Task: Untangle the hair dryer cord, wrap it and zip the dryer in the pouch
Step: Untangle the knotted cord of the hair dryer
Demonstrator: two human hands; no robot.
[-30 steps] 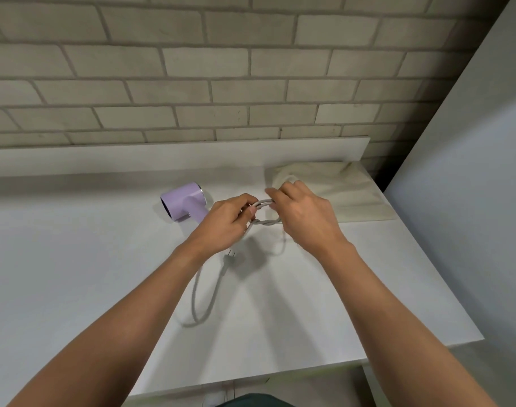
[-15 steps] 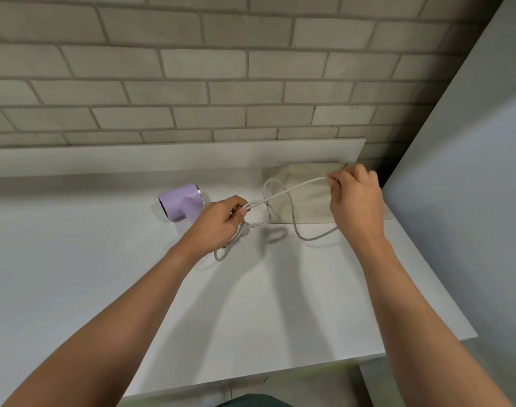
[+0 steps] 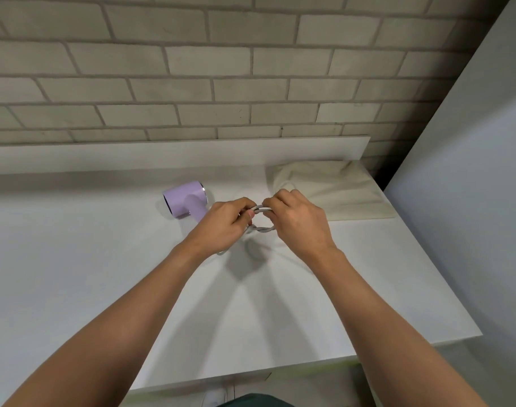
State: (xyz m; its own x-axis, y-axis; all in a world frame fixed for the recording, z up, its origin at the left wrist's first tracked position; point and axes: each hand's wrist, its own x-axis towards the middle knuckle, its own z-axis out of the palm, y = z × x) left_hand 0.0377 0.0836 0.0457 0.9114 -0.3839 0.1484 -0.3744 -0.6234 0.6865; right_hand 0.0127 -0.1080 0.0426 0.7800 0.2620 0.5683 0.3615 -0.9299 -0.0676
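Grey twisted hair dryer cord (image 3: 264, 229) was pinched between left hand (image 3: 223, 226) and right hand (image 3: 299, 223), both curled, above white table (image 3: 74, 259); lilac plastic dryer (image 3: 184, 201) lay just left, cream fabric pouch (image 3: 339, 189) right.

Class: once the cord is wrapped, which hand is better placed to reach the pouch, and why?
The right hand: the pouch lies just beyond it, while the left hand sits beside the dryer.

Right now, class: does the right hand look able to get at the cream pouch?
Probably yes. The pouch lies flat just beyond the right hand with bare table between, but that hand's grip is busy on the cord, so it must let go first.
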